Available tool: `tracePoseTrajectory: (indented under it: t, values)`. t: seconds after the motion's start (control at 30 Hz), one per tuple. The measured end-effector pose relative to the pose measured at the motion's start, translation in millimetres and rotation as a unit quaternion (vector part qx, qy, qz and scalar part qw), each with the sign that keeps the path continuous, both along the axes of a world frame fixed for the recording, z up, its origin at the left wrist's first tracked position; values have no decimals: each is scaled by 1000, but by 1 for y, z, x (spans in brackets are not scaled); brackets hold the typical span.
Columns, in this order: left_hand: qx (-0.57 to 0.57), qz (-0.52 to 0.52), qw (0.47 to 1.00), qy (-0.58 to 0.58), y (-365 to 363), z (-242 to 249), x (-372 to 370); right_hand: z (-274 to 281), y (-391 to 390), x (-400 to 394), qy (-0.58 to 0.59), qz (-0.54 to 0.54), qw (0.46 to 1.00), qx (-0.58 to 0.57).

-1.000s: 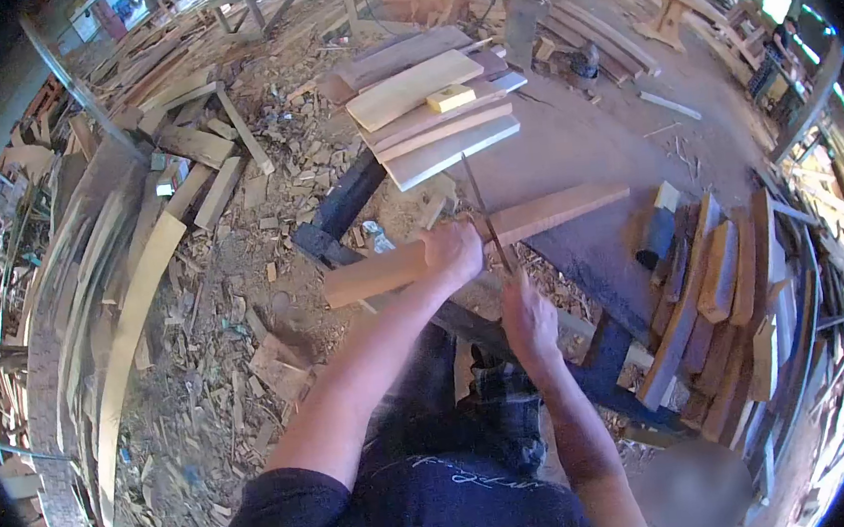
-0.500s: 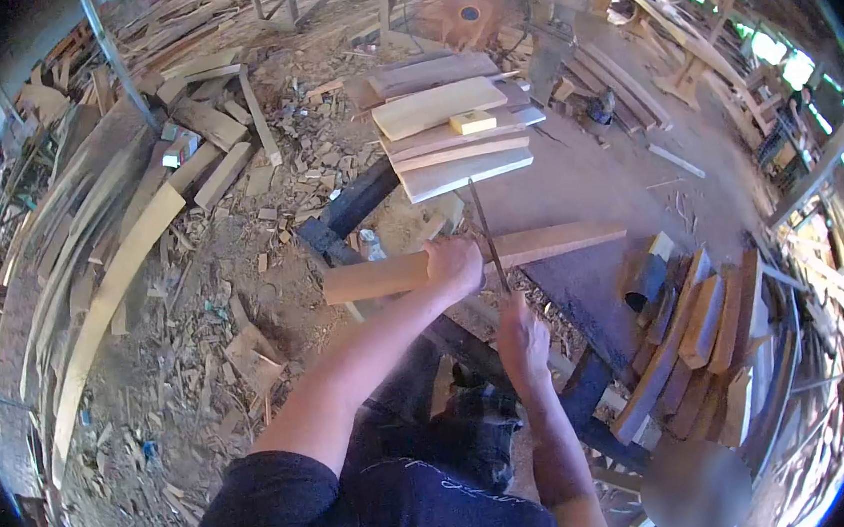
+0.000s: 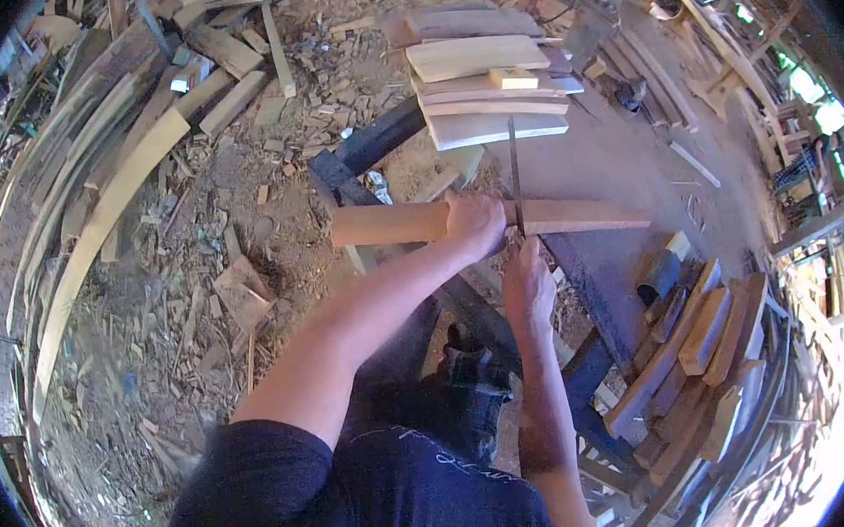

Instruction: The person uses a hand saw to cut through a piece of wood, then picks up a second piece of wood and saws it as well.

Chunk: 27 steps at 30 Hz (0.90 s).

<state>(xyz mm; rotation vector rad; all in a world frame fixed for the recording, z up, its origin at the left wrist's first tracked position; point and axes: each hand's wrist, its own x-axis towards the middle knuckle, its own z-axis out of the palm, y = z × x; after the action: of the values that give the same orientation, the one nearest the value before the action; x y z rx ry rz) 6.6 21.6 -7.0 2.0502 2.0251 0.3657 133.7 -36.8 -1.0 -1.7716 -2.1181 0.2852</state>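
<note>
A long brown board lies crosswise in front of me on dark timber supports. My left hand is closed over the board near its middle, just left of a narrow saw blade. That handsaw stands across the board, its tip pointing away from me toward the stacked planks. Below the board's near edge my right hand is wrapped around the saw's handle, which the fingers mostly hide.
Several planks are stacked beyond the board, a small yellow block on top. Cut wood pieces are piled at my right. Long boards lie at the left, with wood scraps over the ground.
My right hand has pushed the saw forward, so more of the blade reaches past the board. The left hand keeps its grip. The whole view has tilted down and shifted slightly.
</note>
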Motion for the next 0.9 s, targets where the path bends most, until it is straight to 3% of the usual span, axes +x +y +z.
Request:
tracePoseTrajectory:
  t: [0.1, 0.27, 0.47, 0.57, 0.63, 0.67, 0.77, 0.9]
  values:
    - [-8, -13, 999, 33, -2, 5, 1, 3, -27, 13, -3, -13, 999, -39]
    - [19, -10, 999, 36, -2, -1, 2, -21, -14, 13, 40, -24, 999, -7]
    - [56, 9, 997, 57, -3, 8, 3, -6, -29, 16, 38, -26, 999, -15]
    - [-54, -23, 995, 75, -3, 7, 4, -13, -32, 22, 10, -30, 998, -49]
    - [26, 17, 999, 39, 2, -5, 4, -18, -7, 12, 21, -8, 1000, -1]
    - [-32, -5, 998, 46, 2, -3, 2, -14, -2, 7, 19, 7, 999, 27]
    - [-34, -14, 998, 43, 3, -5, 2, -16, -18, 17, 50, 25, 997, 56]
    - [36, 22, 997, 59, -3, -2, 4, -15, -37, 29, 18, 15, 999, 28]
